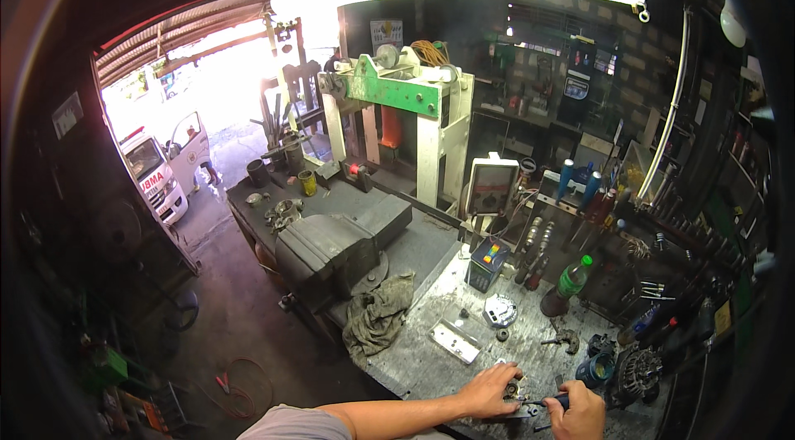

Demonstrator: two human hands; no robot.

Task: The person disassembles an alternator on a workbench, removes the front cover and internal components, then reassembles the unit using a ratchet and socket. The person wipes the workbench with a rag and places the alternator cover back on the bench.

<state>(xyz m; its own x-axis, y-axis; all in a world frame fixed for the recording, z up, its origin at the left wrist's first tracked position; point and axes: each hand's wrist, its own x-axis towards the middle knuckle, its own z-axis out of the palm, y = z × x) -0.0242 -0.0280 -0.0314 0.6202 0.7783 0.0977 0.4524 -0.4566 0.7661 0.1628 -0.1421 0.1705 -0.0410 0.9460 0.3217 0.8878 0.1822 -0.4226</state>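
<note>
Red lettering (152,183) on white van (172,206); print on wall sheet (386,33).

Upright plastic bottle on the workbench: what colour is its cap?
The small round plastic cap is bright green, best seen in the head view.

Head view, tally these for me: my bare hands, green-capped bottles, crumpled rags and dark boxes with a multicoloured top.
Bare hands: 2 (left hand, right hand)
Green-capped bottle: 1
Crumpled rag: 1
Dark box with a multicoloured top: 1
Total: 5
</note>
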